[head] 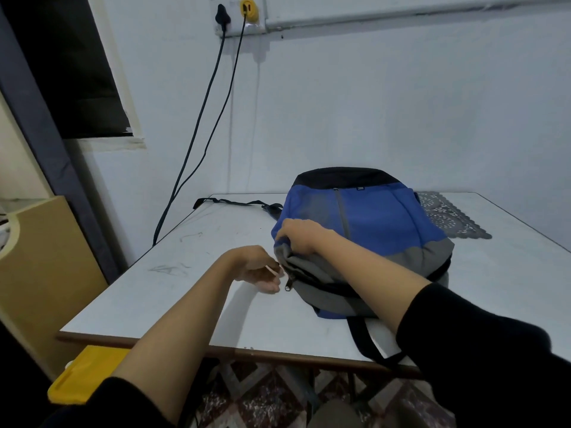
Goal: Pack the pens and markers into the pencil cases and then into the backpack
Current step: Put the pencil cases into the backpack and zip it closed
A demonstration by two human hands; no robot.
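Left hand (259,271) sits just left of the backpack (370,217), fingers curled beside its zipper pull (289,284); can't tell if they grip anything. Right hand (301,239) is on the backpack's left edge, fingers pinching the fabric. The backpack lies flat on the white counter (185,288), with a lace mat (448,217) behind its right side.

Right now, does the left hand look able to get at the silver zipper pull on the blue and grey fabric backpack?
Probably yes: the left hand sits just beside the silver zipper pull with nothing between, while the right hand grips the blue and grey fabric backpack.
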